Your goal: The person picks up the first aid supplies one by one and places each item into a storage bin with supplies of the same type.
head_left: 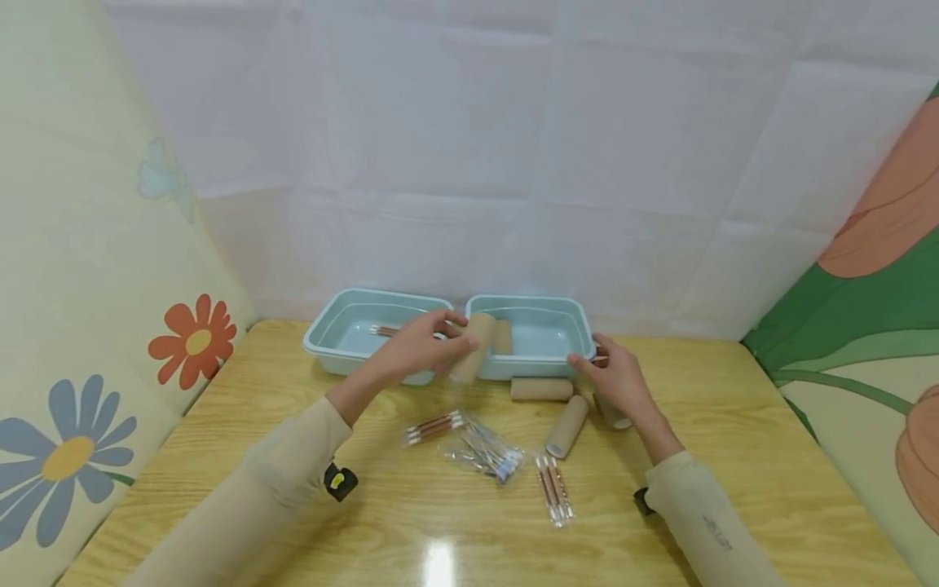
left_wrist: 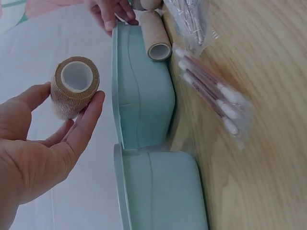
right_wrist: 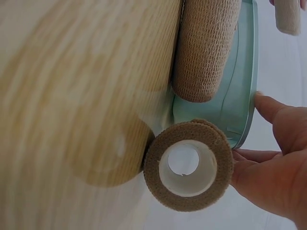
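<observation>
My left hand (head_left: 420, 349) pinches a tan bandage roll (head_left: 477, 346) between thumb and fingers, above the near left corner of the right light-blue bin (head_left: 534, 367). In the left wrist view this bandage roll (left_wrist: 75, 88) shows its white hollow core. Another tan roll (head_left: 503, 337) lies inside that bin at its left end. My right hand (head_left: 622, 381) holds the bin's right corner, its thumb at the rim and fingers along the side. Below this hand, a bandage roll (right_wrist: 189, 165) lies on the table, its end facing the right wrist camera.
A left light-blue bin (head_left: 333, 356) contains brown-stemmed swabs (head_left: 383, 331). Two more bandage rolls (head_left: 541, 389) lie before the right bin. Nearer are two packs of brown-stemmed swabs (head_left: 555, 491) and a clear bag of thin sticks (head_left: 486, 450). A white cloth (head_left: 469, 163) hangs behind.
</observation>
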